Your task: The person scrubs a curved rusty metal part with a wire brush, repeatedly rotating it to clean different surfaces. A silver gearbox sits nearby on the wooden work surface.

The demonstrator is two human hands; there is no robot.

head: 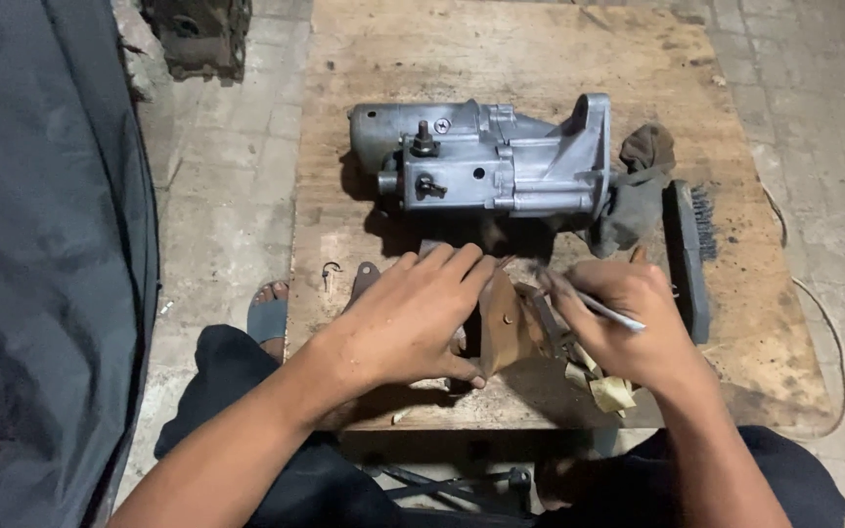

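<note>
I look down on a paved stone floor with a worn wooden board [501, 59] laid across it as a bench, and a dark tarpaulin-like sheet [41, 254] hanging along the side beyond my left arm.

My left hand [413, 318] lies fingers-forward on the board, spread fairly wide, the thumb and fingertips pressed against the edge of a small brown metal part [503, 332] that stands between my two hands; it steadies the part rather than closing around it. My right hand [628, 318] is curled narrow around a thin grey rod-like tool [599, 307], whose tip points toward the brown part. Just under the right hand lie scraps of yellowish paper [610, 391].

Beyond both hands, farther up the board, a grey cast-metal starter motor [486, 156] lies on its side, well apart from my fingers. A dirty rag [638, 186] is bunched against its end on the right-hand side. Just outside my right hand lies a wire brush [689, 254], lengthwise. Outside my left hand, near the board's edge, sit a small hook-shaped clip [330, 272] and a small dark bracket [364, 281]. Below the left forearm a sandalled foot [268, 315] rests on the floor.
</note>
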